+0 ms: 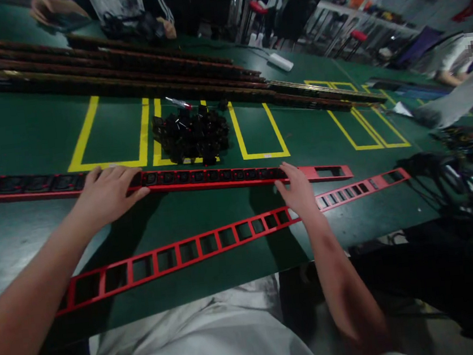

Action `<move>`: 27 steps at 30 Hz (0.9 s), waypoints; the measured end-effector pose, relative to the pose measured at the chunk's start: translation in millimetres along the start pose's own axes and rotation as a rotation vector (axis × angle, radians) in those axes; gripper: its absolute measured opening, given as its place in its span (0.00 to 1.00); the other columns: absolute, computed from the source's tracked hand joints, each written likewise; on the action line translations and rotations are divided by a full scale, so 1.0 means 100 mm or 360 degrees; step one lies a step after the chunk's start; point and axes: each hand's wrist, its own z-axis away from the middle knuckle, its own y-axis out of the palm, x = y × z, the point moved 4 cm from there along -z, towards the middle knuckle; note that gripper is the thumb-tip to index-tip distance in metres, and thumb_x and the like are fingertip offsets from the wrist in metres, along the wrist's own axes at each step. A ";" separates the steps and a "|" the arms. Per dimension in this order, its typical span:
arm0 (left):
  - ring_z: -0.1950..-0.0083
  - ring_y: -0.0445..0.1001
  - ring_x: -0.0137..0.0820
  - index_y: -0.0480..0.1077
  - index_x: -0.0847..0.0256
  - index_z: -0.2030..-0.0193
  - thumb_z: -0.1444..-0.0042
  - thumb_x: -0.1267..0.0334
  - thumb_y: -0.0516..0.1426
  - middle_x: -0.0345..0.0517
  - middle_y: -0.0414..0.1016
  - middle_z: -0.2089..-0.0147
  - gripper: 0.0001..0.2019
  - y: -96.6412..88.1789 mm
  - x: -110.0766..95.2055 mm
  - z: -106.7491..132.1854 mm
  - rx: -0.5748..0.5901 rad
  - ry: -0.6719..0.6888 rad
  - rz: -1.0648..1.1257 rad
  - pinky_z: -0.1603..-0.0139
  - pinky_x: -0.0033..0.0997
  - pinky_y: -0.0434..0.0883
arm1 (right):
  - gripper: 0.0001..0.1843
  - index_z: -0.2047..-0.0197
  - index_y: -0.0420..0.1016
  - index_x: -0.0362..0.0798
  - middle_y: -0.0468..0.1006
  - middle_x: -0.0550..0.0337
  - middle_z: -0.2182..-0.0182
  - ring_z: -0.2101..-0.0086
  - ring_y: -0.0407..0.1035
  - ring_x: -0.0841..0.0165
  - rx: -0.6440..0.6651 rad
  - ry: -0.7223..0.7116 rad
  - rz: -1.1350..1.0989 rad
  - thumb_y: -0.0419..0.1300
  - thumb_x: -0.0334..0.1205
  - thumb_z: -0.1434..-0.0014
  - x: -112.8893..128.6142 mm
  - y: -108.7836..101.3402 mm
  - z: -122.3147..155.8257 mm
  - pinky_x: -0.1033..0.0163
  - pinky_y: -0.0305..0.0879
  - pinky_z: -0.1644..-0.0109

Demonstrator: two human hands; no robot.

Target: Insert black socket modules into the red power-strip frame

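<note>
A long red rail fitted with black sockets (211,176) lies across the green table. My left hand (108,195) is closed over it left of the middle, thumb stretched along its near edge. Farther right, my right hand (295,188) pinches the same rail near the end of its socket row, fingers on top and thumb at the near side. A second red rail (197,249) with rectangular openings lies at a slant nearer to me, passing under my forearms. Just beyond the socket-fitted rail sits a heap of small black parts (191,134).
Yellow tape outlines (276,127) mark the green tabletop (206,212). Long dark rails (122,71) lie in a stack behind the heap. A pen (179,103) rests by the heap. Other people sit across the table and at the right; black cables (437,183) lie at the right.
</note>
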 end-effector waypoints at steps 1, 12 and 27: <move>0.34 0.70 0.59 0.67 0.69 0.33 0.31 0.44 0.42 0.68 0.74 0.37 0.34 0.01 -0.01 0.01 -0.0006 -0.0010 -0.0012 0.31 0.63 0.58 | 0.28 0.34 0.73 0.41 0.73 0.40 0.34 0.34 0.67 0.49 -0.0020 0.0023 -0.0017 0.58 0.40 0.36 -0.16 0.02 0.03 0.38 0.61 0.28; 0.38 0.72 0.59 0.67 0.69 0.33 0.31 0.41 0.38 0.66 0.74 0.40 0.37 0.07 0.00 0.03 -0.0083 -0.0021 -0.0102 0.33 0.61 0.61 | 0.33 0.28 0.65 0.42 0.70 0.41 0.31 0.31 0.63 0.50 -0.0078 0.0075 -0.0006 0.58 0.38 0.35 -0.23 0.13 0.13 0.39 0.60 0.26; 0.38 0.72 0.60 0.67 0.67 0.34 0.31 0.40 0.39 0.66 0.74 0.39 0.36 0.06 0.00 0.01 -0.0077 -0.0035 -0.0042 0.35 0.62 0.62 | 0.27 0.34 0.70 0.43 0.73 0.40 0.35 0.34 0.67 0.50 -0.0125 0.0035 0.0011 0.57 0.39 0.34 -0.21 0.08 0.12 0.40 0.63 0.28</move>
